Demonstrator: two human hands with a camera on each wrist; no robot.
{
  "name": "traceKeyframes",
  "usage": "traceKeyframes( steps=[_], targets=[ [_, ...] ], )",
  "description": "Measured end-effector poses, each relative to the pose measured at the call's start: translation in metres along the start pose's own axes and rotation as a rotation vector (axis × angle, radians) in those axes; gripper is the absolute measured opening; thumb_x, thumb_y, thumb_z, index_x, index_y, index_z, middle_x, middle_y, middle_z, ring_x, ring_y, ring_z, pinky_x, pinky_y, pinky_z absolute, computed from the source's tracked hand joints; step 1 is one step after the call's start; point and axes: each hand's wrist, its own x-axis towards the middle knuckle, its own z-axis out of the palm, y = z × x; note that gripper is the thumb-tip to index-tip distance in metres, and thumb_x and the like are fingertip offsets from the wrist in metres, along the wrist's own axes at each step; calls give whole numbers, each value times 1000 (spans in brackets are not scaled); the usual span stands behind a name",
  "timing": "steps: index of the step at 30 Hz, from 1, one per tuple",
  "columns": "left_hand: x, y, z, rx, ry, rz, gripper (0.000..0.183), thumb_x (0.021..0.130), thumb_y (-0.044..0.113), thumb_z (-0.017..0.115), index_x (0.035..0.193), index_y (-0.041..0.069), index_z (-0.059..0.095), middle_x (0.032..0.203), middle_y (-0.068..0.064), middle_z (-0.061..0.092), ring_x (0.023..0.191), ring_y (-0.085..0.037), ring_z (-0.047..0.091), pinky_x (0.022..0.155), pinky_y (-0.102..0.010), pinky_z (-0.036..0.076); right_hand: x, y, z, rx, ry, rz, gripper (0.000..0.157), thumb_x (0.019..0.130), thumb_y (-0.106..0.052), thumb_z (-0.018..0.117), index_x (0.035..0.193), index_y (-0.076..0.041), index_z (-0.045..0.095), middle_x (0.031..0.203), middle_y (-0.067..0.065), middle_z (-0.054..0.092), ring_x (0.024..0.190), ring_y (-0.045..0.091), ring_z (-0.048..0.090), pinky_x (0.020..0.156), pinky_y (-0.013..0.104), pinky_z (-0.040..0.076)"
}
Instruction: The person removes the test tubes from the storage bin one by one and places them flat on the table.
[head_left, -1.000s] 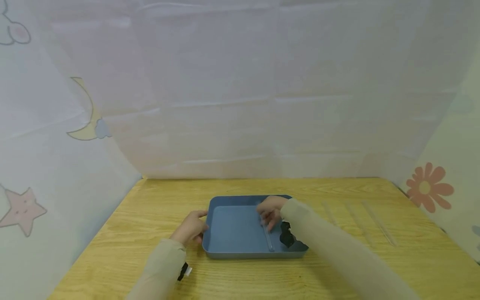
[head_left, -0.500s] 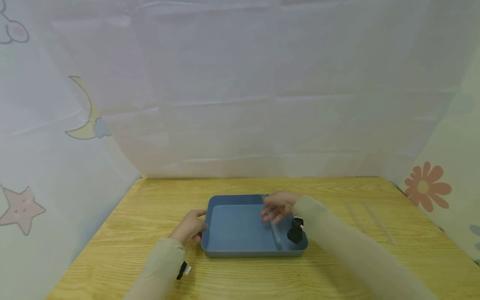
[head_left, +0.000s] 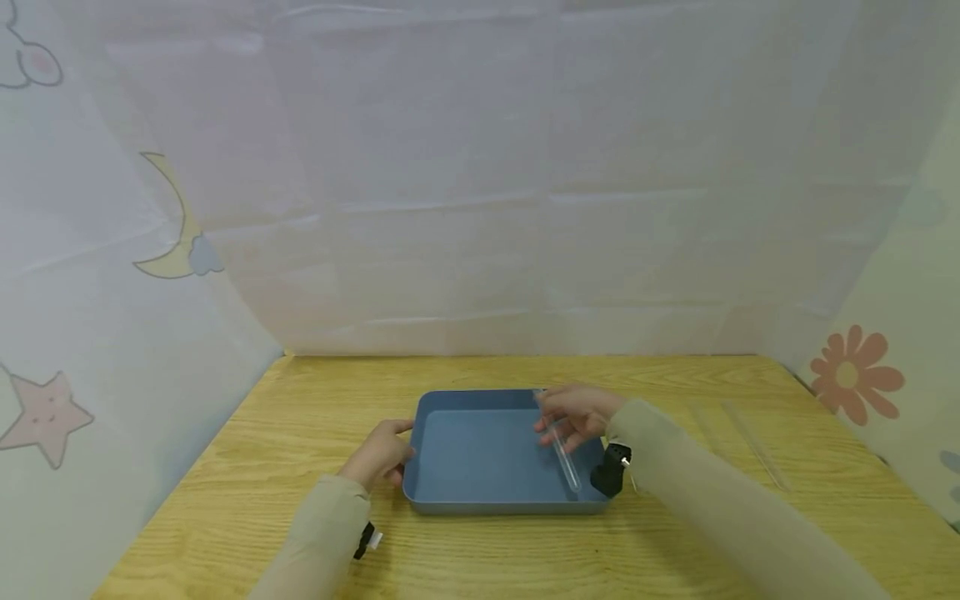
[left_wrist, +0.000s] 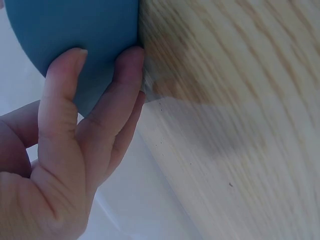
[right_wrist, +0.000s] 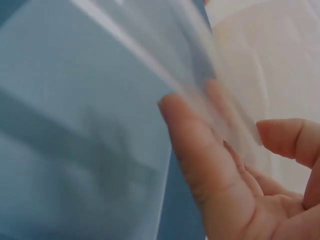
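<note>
A blue rectangular tray (head_left: 480,454) with low walls rests on the wooden table. My left hand (head_left: 378,454) is at its left side; in the left wrist view extended fingertips (left_wrist: 75,60) touch the outer wall. Over the right part of the tray, my right hand (head_left: 576,412) pinches a clear test tube (head_left: 567,465), its rounded end slanting down toward the tray's near right corner. The right wrist view shows the blurred, see-through tube (right_wrist: 185,65) large, between thumb and fingers. The tray floor left of this tube is bare.
Two more clear tubes, a faint one (head_left: 705,423) and a plainer one (head_left: 757,446), lie on the wooden table (head_left: 480,558) to the right. The right sleeve (head_left: 697,467) crosses the table beside them. Pale printed sheets (head_left: 480,208) stand behind and at both sides.
My right hand has moved right across the tray with the test tube in it. A third tube on the table, seen one second ago, is now behind the right sleeve. My left hand has stayed put.
</note>
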Motion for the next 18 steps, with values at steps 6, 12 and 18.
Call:
traceKeyframes(
  steps=[6,12,18],
  targets=[
    [-1,0,0,-18,-2,-4,56,90,-13,50,145,-8,37,74,-14,65,42,-11,48,39,-20,41,-7,1,-2,28,-8,-13,62,103,-7,41,155,-1,10,96,12,61,78,20,65,54,32,52],
    [-2,1,1,-39,-5,1,56,90,-13,50,145,-7,38,72,-15,65,43,-12,50,38,-20,40,-13,4,-7,63,-57,-39,63,105,-8,40,156,-3,4,97,10,60,83,21,65,55,32,52],
    [-1,0,1,-37,1,-3,56,90,-13,50,144,-8,38,72,-14,64,43,-12,49,39,-20,40,-18,6,-9,90,-85,-61,64,105,-9,40,156,-4,1,97,10,61,82,21,66,55,31,53]
  ],
)
